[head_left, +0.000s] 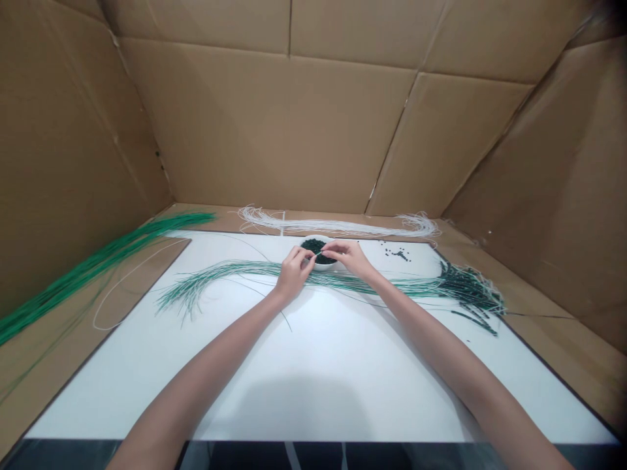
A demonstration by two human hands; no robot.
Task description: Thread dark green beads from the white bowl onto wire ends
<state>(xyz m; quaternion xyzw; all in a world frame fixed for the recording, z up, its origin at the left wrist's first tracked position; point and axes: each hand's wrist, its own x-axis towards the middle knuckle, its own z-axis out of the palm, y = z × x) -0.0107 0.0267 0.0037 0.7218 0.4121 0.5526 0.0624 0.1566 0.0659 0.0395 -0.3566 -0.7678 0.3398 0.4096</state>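
A white bowl (325,266) full of small dark green beads (313,246) stands near the far side of the white board. Just above it, my left hand (294,271) is closed in a pinch on a thin strand (318,254). The fingertips of my right hand (349,255) pinch at the same strand, close to the left fingertips; whether a bead is between them is too small to tell. Under my wrists lies a long bundle of green and pale strands (235,268). Its right end carries a thick cluster of dark beads (465,287).
Loose dark beads (398,252) are scattered right of the bowl. A white bundle of strands (337,227) lies along the back, and a bright green bundle (98,261) at the left. Cardboard walls (274,130) enclose the white board (294,378) at back and sides.
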